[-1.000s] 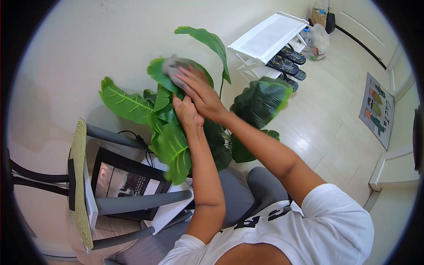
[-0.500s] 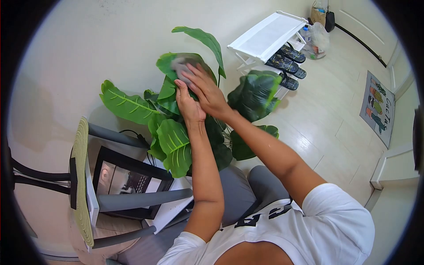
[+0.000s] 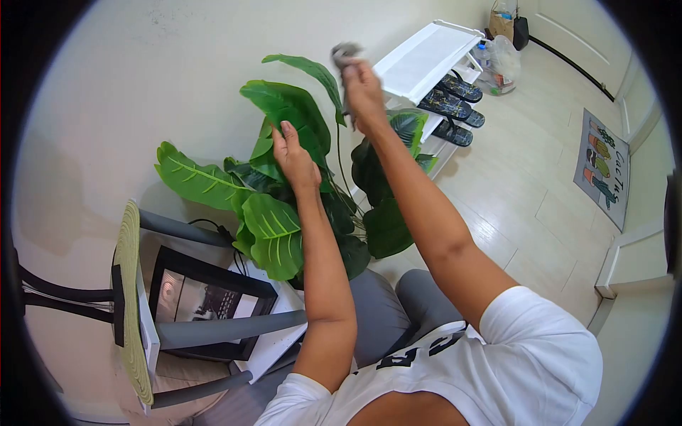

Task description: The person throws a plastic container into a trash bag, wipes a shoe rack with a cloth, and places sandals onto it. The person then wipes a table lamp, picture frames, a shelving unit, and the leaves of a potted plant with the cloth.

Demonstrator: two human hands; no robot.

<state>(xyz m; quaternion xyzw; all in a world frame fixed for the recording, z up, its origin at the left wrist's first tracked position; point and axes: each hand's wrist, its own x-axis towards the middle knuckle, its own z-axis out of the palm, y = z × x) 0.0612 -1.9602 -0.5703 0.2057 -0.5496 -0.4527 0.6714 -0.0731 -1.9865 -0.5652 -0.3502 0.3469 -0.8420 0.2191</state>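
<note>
A potted-style plant with broad green leaves (image 3: 273,226) stands against the wall in front of me. My left hand (image 3: 297,165) is at the lower edge of a large upright leaf (image 3: 304,112), its thumb and fingers on that leaf. Up and to the right of this leaf, my right hand (image 3: 364,92) grips a bunched grey cloth (image 3: 346,53), blurred by motion and apart from the leaf. The plant's base is hidden behind leaves and my arms.
At left is a small shelf stand with grey legs (image 3: 227,328), a round woven mat (image 3: 128,305) and a black-framed picture (image 3: 213,302). Beyond the plant are a white rack (image 3: 430,60), slippers (image 3: 446,103), a plastic bag (image 3: 504,64) and a cactus doormat (image 3: 602,170).
My right hand has lifted the cloth off the large leaf and moved it up and right. My left hand has stayed at the leaf, shifting slightly left.
</note>
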